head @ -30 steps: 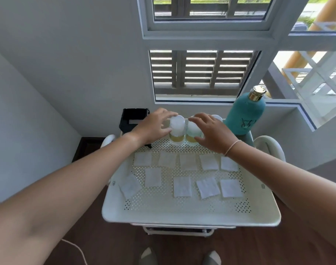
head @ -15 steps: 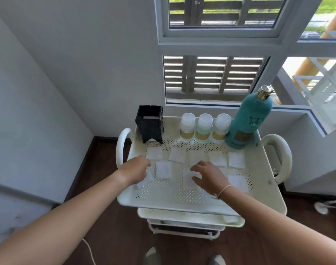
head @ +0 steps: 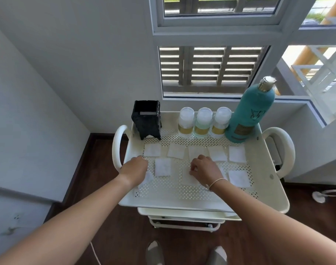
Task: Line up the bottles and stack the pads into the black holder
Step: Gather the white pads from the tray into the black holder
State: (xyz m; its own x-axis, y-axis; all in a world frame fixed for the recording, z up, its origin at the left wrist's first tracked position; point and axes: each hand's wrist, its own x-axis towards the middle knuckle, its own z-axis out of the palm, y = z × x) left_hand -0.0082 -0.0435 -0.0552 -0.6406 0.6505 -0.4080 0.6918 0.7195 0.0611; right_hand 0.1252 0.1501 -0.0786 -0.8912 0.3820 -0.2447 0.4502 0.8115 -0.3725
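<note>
In the head view, the only one, the two hands have been brought down from the small bottles at the back of the tray to the pads on its floor within the last second. The three small bottles [head: 204,122] are now left free, standing upright side by side and touching in a row at 12 o'clock on the tray [head: 266,190], with the tall teal bottle [head: 249,113] just beside them at 1 o'clock. The lining-up part is therefore judged to be done.

The black holder [head: 146,119] is seen upright at 11 o'clock, apart from the bottles; a pale slip shows inside it, though whether it is a pad cannot be told.

The white pads [head: 237,153] are still spread loose in two rows across the perforated floor, none stacked. The left hand [head: 135,170] is curled, knuckles up, over the pad at 8 o'clock, a corner of which shows beneath it; whether that pad is pinched cannot be told. The right hand [head: 204,169] is laid with bent fingers on a pad near the centre, its fingertips hidden, so a grip cannot be confirmed either.

The gathering of pads is judged to be just beginning, with the whole stacking step still ahead.
</note>
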